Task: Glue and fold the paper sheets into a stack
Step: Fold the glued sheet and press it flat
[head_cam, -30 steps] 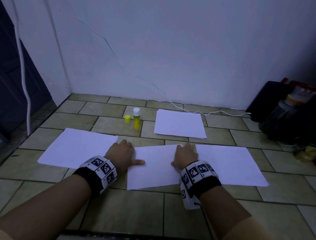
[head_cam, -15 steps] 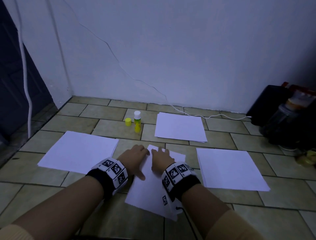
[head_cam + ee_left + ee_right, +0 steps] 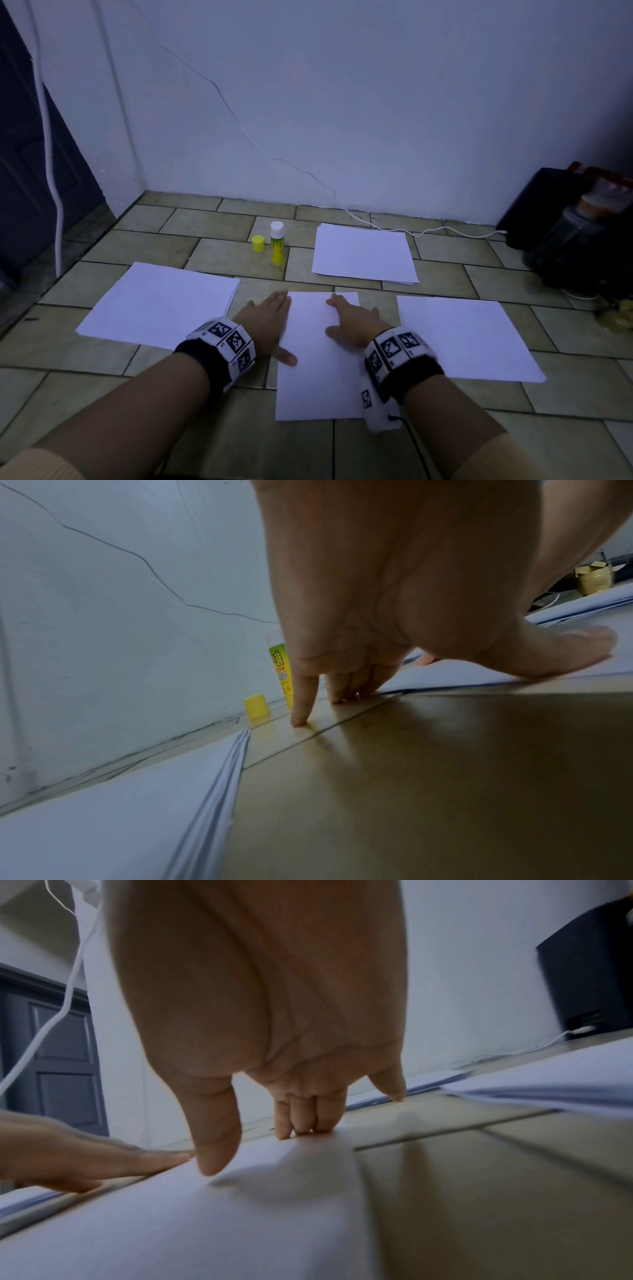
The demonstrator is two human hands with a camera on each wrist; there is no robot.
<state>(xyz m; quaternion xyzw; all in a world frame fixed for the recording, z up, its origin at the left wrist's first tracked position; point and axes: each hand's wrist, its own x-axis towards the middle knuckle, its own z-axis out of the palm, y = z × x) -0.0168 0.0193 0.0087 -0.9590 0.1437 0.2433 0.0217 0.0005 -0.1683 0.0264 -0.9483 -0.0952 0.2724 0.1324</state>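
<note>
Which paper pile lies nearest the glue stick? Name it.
The far pile by the wall, just right of the glue stick; the left pile and right pile lie nearer the person.

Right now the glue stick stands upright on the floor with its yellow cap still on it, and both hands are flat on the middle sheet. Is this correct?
Not quite: the yellow cap is off and stands on the floor tiles beside the upright glue stick, as the head view shows. The left hand and right hand do lie flat at the middle sheet.
</note>
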